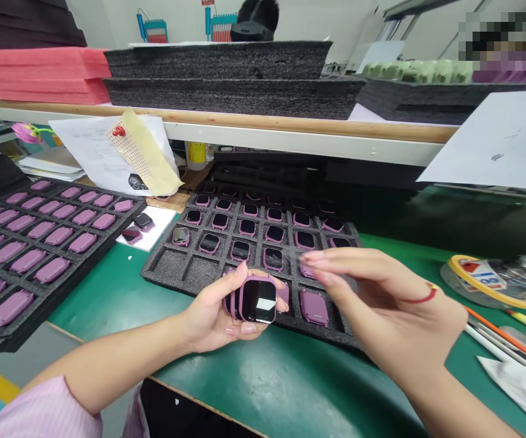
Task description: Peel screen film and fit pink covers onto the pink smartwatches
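Head view, left hand [208, 310] gripping pink smartwatches [257, 299], right hand [382, 298] open above foam tray [167, 274] edge, green bench [263, 389] below

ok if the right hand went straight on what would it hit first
Probably the pink-framed, dark-screened watch in the black foam tray ahead of the right hand; depth is hard to judge.

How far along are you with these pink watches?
Looks partway. Done: the far rows of the black foam tray hold watches screen-up. In hand: the left hand holds a small stack of watches. Remaining: two front slots sit empty, and the right hand hovers over a pink watch lying back-up.
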Tool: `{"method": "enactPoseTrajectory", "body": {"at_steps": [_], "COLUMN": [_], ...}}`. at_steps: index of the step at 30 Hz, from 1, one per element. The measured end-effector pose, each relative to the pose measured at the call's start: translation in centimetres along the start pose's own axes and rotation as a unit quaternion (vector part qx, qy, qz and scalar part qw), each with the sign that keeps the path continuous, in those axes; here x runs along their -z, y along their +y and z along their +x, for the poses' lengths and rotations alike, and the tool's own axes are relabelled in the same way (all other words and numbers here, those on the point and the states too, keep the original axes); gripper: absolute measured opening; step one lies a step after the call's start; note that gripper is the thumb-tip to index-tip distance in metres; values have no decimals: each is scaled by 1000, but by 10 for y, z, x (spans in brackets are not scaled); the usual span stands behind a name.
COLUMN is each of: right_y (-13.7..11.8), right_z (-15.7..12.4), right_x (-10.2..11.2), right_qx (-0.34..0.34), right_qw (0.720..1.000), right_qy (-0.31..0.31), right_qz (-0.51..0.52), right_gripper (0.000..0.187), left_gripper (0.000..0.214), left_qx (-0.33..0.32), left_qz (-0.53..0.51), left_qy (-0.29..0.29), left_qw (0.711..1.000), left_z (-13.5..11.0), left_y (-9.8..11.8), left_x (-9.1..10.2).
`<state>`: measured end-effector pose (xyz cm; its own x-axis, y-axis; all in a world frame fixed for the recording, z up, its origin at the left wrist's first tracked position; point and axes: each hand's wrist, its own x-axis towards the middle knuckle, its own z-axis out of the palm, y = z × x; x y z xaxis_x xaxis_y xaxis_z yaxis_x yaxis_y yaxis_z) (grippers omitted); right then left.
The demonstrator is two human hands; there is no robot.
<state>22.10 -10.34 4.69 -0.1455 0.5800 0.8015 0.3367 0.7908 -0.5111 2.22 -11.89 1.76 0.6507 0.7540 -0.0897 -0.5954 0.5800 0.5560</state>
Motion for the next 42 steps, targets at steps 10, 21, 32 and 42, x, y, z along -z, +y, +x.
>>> {"method": "enactPoseTrajectory", "body": {"at_steps": [10, 21, 32, 42], "right_y": [-15, -14, -13, -16], "right_z": [-18, -10, -14, -15], "right_x": [7, -5, -9, -17], "right_qx": [176, 172, 111, -2], "right_qw": [961, 970, 982, 986], "right_qy": [-202, -101, -104, -168], "right_qz": [-62, -141, -113, -5], "right_gripper": [31, 27, 58, 51], "left_gripper": [47, 46, 54, 54], "left_qx": [13, 5, -12, -46], "left_qz": [12, 18, 61, 76], "left_qy": [21, 7, 30, 90], "left_qw": [1000, 1000, 998, 992], "left_z": [-1, -2, -1, 1], "left_y": [-2, -2, -5, -7], "left_x": [2, 0, -1, -2]}}
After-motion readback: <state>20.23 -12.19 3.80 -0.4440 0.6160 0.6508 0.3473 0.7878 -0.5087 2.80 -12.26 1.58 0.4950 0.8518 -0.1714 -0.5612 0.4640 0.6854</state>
